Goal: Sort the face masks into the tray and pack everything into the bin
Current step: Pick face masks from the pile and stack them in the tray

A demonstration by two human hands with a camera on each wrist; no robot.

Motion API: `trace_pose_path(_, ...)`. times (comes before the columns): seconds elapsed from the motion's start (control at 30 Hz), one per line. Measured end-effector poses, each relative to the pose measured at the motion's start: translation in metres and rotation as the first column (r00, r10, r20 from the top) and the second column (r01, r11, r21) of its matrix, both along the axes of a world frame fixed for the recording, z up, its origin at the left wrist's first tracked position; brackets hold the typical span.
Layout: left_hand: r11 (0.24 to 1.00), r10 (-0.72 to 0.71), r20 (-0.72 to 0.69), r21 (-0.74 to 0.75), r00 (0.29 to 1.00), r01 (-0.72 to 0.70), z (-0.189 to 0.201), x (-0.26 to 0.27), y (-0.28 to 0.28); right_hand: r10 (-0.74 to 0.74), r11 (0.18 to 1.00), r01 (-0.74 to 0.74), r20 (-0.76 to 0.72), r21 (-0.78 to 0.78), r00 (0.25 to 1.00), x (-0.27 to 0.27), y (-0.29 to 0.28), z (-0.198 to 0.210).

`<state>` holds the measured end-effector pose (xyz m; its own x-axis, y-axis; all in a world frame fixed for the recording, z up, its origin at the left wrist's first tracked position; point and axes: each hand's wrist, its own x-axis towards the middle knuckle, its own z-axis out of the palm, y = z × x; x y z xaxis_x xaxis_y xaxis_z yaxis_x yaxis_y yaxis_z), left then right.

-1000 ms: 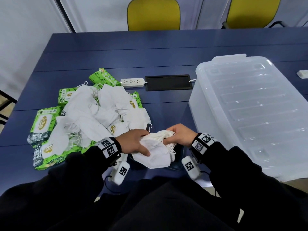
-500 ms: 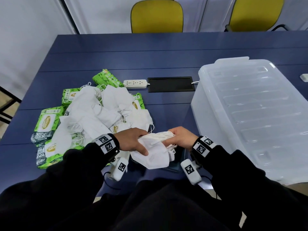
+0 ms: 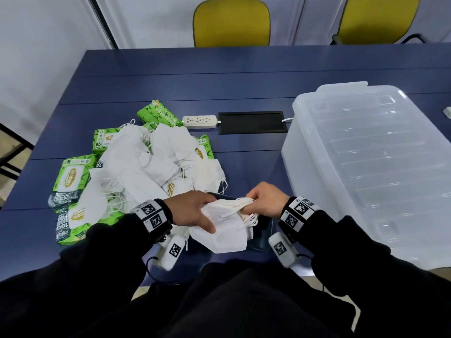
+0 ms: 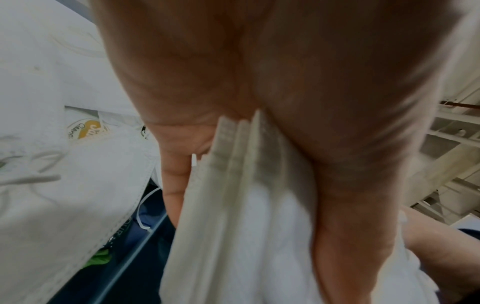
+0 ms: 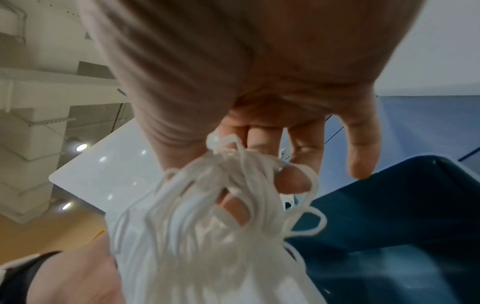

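Note:
A stack of folded white face masks (image 3: 224, 230) hangs between both hands just above a dark blue tray (image 3: 262, 234) at the table's near edge. My left hand (image 3: 195, 211) grips the stack's left end, thumb on top; the folded edges (image 4: 233, 144) show between thumb and fingers. My right hand (image 3: 263, 202) pinches the bundled ear loops (image 5: 233, 185) at the right end, over the tray (image 5: 402, 205). A heap of loose white masks (image 3: 151, 164) lies to the left. The clear plastic bin (image 3: 366, 167), lid on, stands to the right.
Several green wet-wipe packs (image 3: 69, 176) lie under and around the mask heap. A white power strip (image 3: 200, 121) and a black cable hatch (image 3: 251, 123) sit mid-table. Two yellow chairs (image 3: 231, 20) stand behind the blue table (image 3: 219, 76).
Both hands keep hold of the mask stack. My right hand's fingers have shifted a little along the ear loops; the stack stays over the tray.

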<state>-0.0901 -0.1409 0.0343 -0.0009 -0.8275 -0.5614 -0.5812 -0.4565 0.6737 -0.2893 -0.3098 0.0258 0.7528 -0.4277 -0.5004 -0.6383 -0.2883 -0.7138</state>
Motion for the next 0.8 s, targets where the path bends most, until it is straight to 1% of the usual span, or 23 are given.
trace_pose_path(0.07,1.000,0.010,-0.012,-0.001,1.000,-0.010,0.000,-0.001,0.000,-0.054,0.996,0.057,0.045,-0.062,0.997,-0.001,0.002,0.000)
trace_pose_path(0.1,1.000,0.016,-0.017,-0.005,1.000,-0.016,-0.001,-0.001,0.000,-0.082,0.996,0.084,0.074,-0.034,0.994,-0.001,0.003,0.001)
trace_pose_path(0.13,1.000,0.018,-0.015,-0.012,1.000,-0.019,-0.001,-0.001,0.000,-0.123,0.991,0.116,0.115,0.067,0.986,-0.001,0.004,0.001)
trace_pose_path(0.17,1.000,0.021,-0.010,-0.020,1.000,-0.021,-0.001,0.000,0.000,-0.181,0.967,0.146,0.158,0.209,0.971,-0.001,0.007,0.001)
trace_pose_path(0.23,0.999,0.026,0.008,-0.034,1.000,-0.025,0.001,0.001,-0.002,-0.311,0.876,0.205,0.189,0.436,0.931,-0.002,0.013,-0.001)
trace_pose_path(0.3,0.999,0.022,0.037,-0.041,0.999,-0.021,0.004,0.005,-0.004,-0.372,0.798,0.185,0.226,0.573,0.900,-0.001,0.017,0.001)
trace_pose_path(0.37,0.999,0.022,0.049,-0.042,0.999,-0.020,0.006,0.010,-0.005,-0.370,0.749,0.142,0.231,0.647,0.900,-0.001,0.017,0.006)
trace_pose_path(0.4,0.999,0.020,0.050,-0.040,0.999,-0.018,0.007,0.011,-0.005,-0.352,0.740,0.130,0.215,0.660,0.911,-0.001,0.015,0.006)
trace_pose_path(0.43,0.999,0.016,0.054,-0.039,0.998,-0.014,0.008,0.012,-0.006,-0.321,0.754,0.123,0.199,0.645,0.926,0.000,0.013,0.007)
trace_pose_path(0.5,0.999,0.016,0.055,-0.043,0.998,-0.014,0.010,0.011,-0.008,-0.271,0.821,0.141,0.160,0.553,0.949,0.001,0.011,0.005)
trace_pose_path(0.53,0.999,0.022,0.061,-0.045,0.998,-0.020,0.010,0.011,-0.009,-0.283,0.838,0.168,0.150,0.519,0.947,0.002,0.011,0.002)
trace_pose_path(0.57,0.999,0.028,0.075,-0.049,0.997,-0.024,0.009,0.011,-0.010,-0.315,0.837,0.199,0.150,0.510,0.937,0.003,0.012,0.001)
trace_pose_path(0.63,0.998,0.034,0.091,-0.051,0.995,-0.029,0.009,0.011,-0.010,-0.396,0.803,0.246,0.177,0.544,0.901,0.004,0.015,-0.002)
trace_pose_path(0.7,0.998,0.033,0.070,-0.052,0.997,-0.030,0.006,0.009,-0.009,-0.459,0.762,0.272,0.196,0.587,0.866,0.004,0.018,-0.003)
trace_pose_path(0.73,0.998,0.035,0.063,-0.054,0.997,-0.031,0.005,0.009,-0.008,-0.473,0.747,0.263,0.210,0.611,0.856,0.004,0.019,-0.004)
trace_pose_path(0.8,0.998,0.036,0.060,-0.061,0.998,-0.033,0.003,0.008,-0.007,-0.449,0.727,0.209,0.222,0.654,0.866,0.002,0.019,-0.003)
